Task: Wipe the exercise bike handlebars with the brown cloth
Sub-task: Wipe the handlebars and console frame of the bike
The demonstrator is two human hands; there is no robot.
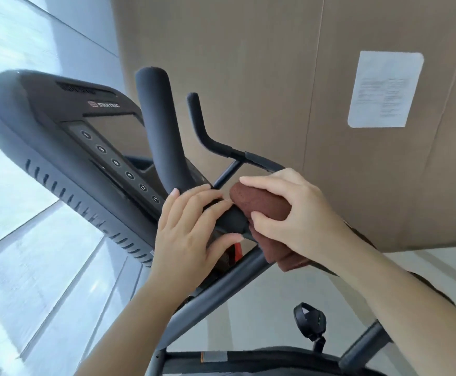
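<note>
From the head camera, my right grip (297, 213) was curled around the brown cloth (259, 202), fingers over the top and thumb underneath. It pressed the bunched cloth onto the exercise bike handlebars (159, 126) near the centre, where the padded bars join. A loose tail of the cloth hung below my palm, close to the grey frame tube (221, 283). My left grip (186, 232) held nothing. Its fingers (202, 196) lay fairly straight across the dark junction just beside the cloth, thumb spread below, bracing rather than clasping as far as I could tell.

2 padded horns rose beyond my grips. The thick one stood close to the console (59, 137) with its numbered buttons, and the thinner one was further right. Behind them was a large cardboard box (248, 77) with a white paper label (384, 89), and a pedal (309, 320) showed low down.

I judged the cloth to be soft, light and thick enough to mould around a round bar. It was best held bunched in the palm and wrapped partly around the tube, not pinched by an edge. The handlebars looked rigid and fixed, so they could take a firm squeeze. Their foam padding would probably drag on the fabric, so I expected slow, steady strokes to suit it. The hanging tail could snag on the frame unless I gathered it in.
</note>
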